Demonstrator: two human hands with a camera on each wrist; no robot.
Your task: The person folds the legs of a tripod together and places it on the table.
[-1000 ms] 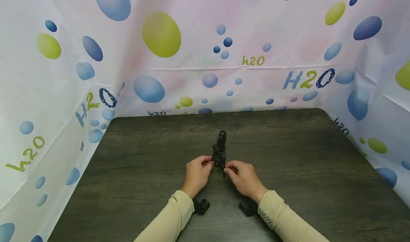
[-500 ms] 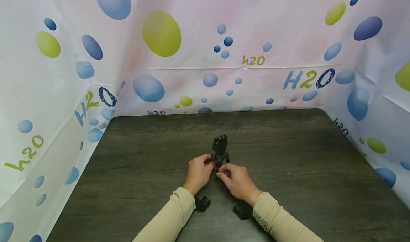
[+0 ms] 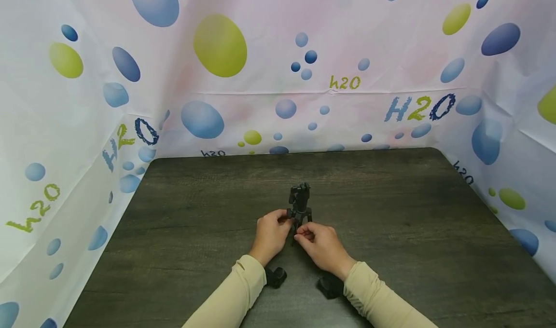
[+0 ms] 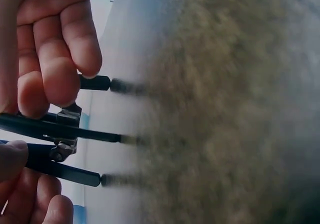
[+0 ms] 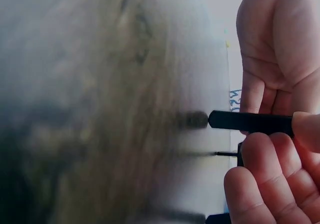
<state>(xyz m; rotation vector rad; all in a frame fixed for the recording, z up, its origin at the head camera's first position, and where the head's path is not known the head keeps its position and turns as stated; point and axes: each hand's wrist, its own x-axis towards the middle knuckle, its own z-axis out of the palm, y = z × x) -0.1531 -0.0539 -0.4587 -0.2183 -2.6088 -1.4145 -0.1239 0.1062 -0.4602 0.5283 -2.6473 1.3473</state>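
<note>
A small black tripod (image 3: 299, 200), legs spread and a bulky dark head on top, stands upright near the middle of the dark tabletop. My left hand (image 3: 270, 234) holds it low on the left side; in the left wrist view the thumb (image 4: 12, 159) presses against a black leg. With thumb and fingers, my right hand (image 3: 320, 245) pinches the front leg (image 5: 250, 123), its fingers (image 5: 265, 184) curled below. Leg tips meet their dark reflections at the table surface. Both hands partly hide the tripod's lower part in the head view.
The dark wood-grain table (image 3: 208, 193) reaches back to a white sheet (image 3: 260, 67) printed with bubbles and H2O lettering, which encloses the back and both sides. Black wrist cameras (image 3: 275, 277) hang under both wrists, close above the tabletop.
The tripod has turned, and its head looks shorter and wider with its legs now visibly spread. My right hand has moved left onto the front leg. Over the last half second little has moved.
</note>
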